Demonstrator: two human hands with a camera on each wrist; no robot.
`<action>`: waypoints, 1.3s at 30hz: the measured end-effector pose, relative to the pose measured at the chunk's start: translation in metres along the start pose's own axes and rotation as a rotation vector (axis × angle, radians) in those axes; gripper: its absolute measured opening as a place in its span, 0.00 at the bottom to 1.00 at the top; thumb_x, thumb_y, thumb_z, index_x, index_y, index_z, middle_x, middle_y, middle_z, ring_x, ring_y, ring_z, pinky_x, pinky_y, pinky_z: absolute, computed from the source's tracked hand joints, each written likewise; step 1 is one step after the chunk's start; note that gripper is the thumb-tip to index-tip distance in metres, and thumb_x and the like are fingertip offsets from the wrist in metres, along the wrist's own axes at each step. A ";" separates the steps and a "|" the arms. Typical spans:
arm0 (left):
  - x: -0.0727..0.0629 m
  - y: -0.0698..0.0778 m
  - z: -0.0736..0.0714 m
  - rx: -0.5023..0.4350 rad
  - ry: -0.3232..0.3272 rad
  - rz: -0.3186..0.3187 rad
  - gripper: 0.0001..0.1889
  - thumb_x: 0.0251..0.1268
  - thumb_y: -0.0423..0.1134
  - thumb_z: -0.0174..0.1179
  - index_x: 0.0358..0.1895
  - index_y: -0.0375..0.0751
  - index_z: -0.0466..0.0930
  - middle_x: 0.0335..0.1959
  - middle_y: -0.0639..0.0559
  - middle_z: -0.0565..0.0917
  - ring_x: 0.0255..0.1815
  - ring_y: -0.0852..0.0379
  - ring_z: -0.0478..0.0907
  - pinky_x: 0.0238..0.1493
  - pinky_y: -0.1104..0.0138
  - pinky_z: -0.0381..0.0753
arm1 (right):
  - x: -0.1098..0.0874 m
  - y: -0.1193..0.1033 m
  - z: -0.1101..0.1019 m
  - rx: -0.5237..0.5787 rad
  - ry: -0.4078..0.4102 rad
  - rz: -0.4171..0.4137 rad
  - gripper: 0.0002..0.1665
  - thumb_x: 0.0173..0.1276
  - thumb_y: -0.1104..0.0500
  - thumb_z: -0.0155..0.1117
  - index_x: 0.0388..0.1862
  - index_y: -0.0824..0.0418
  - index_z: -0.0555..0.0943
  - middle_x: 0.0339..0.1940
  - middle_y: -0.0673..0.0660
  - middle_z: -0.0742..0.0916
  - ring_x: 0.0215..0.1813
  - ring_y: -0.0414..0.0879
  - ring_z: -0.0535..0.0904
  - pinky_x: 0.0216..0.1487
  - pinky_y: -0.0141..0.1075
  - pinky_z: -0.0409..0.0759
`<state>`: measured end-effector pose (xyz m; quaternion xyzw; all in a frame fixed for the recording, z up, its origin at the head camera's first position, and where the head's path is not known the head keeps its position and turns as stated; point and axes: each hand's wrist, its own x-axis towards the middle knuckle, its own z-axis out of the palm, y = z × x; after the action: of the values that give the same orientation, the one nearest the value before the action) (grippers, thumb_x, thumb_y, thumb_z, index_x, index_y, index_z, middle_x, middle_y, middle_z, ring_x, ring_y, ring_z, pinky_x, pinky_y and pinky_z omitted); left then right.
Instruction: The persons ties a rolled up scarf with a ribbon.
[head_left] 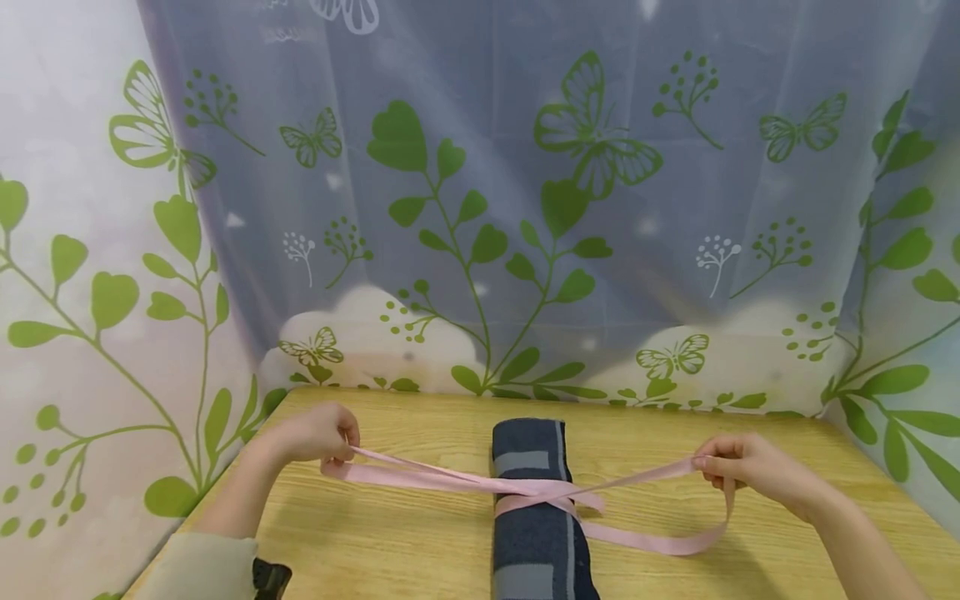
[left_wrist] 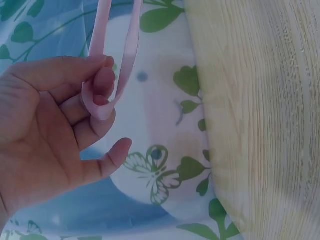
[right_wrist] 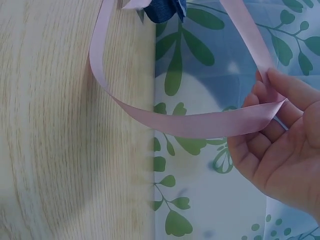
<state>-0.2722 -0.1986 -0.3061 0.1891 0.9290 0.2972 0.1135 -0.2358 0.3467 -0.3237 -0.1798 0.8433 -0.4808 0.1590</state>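
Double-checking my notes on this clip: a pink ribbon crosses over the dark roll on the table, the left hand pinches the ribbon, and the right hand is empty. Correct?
The right hand is not empty: it pinches the pink ribbon too, as the right wrist view shows. The rest of your statement stands.

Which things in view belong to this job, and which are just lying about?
Part of the job:
pink ribbon, held by left hand and right hand
dark rolled cloth, ribbon crossing over it

Just there:
wood-grain table
leaf-and-butterfly curtain behind
pale sleeve
black object beside it
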 end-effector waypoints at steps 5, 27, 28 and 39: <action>-0.004 -0.003 -0.004 0.023 0.059 -0.026 0.04 0.48 0.25 0.58 0.26 0.37 0.76 0.17 0.51 0.76 0.18 0.58 0.70 0.24 0.65 0.69 | 0.000 -0.001 0.001 -0.029 0.031 0.016 0.17 0.71 0.55 0.52 0.41 0.71 0.77 0.26 0.54 0.76 0.28 0.42 0.71 0.30 0.38 0.73; -0.015 -0.025 -0.022 0.140 0.175 -0.042 0.03 0.52 0.29 0.59 0.30 0.35 0.81 0.19 0.51 0.78 0.20 0.57 0.72 0.22 0.65 0.74 | 0.000 0.003 0.001 -0.072 0.082 0.057 0.16 0.72 0.57 0.51 0.42 0.72 0.76 0.28 0.55 0.77 0.31 0.44 0.72 0.32 0.38 0.75; -0.016 -0.025 -0.023 0.140 0.175 -0.037 0.03 0.53 0.28 0.59 0.30 0.34 0.81 0.19 0.51 0.78 0.20 0.57 0.73 0.22 0.65 0.75 | 0.000 0.003 0.001 -0.069 0.080 0.054 0.16 0.72 0.58 0.51 0.42 0.72 0.76 0.28 0.55 0.77 0.31 0.44 0.72 0.32 0.38 0.75; -0.018 -0.026 -0.033 0.255 0.313 -0.007 0.05 0.55 0.31 0.59 0.31 0.34 0.83 0.27 0.48 0.82 0.27 0.54 0.76 0.27 0.59 0.74 | 0.000 0.004 0.003 -0.112 0.095 0.043 0.16 0.71 0.57 0.52 0.40 0.72 0.77 0.27 0.56 0.77 0.29 0.43 0.72 0.30 0.37 0.73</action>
<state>-0.2740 -0.2425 -0.2931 0.1504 0.9660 0.2024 -0.0563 -0.2356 0.3464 -0.3283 -0.1473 0.8792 -0.4374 0.1186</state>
